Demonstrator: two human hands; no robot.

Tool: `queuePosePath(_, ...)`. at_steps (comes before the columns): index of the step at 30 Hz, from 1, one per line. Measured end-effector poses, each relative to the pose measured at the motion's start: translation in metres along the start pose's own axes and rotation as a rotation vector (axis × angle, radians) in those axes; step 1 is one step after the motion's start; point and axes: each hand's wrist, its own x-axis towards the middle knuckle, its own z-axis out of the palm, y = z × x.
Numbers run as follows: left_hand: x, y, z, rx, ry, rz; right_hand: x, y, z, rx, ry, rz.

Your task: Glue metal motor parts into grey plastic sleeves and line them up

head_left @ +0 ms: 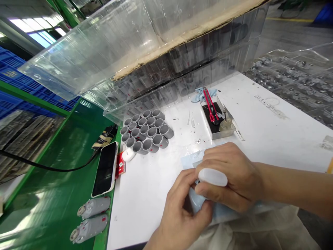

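Observation:
My right hand comes in from the right and grips a white, translucent, oval plastic piece between its fingers and thumb. Under it, my left hand pinches the edge of a pale blue translucent film, close to the white piece. The film lies partly on the white table and is partly hidden by both hands. Beyond the hands stands a cluster of short grey tubes, which neither hand touches.
Behind the hands, a small tray holds a red utility knife and a small glass bottle. A large clear plastic bin hangs over the table's far side. A phone and grey motors sit on the green bench at left.

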Motion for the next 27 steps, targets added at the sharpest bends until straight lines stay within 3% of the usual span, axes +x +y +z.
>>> queuePosePath(27,0.0015,-0.0021,0.0013,-0.041,0.028,-0.028,0.0011,0.0017,-0.0052,-0.127,-0.005,-0.021)
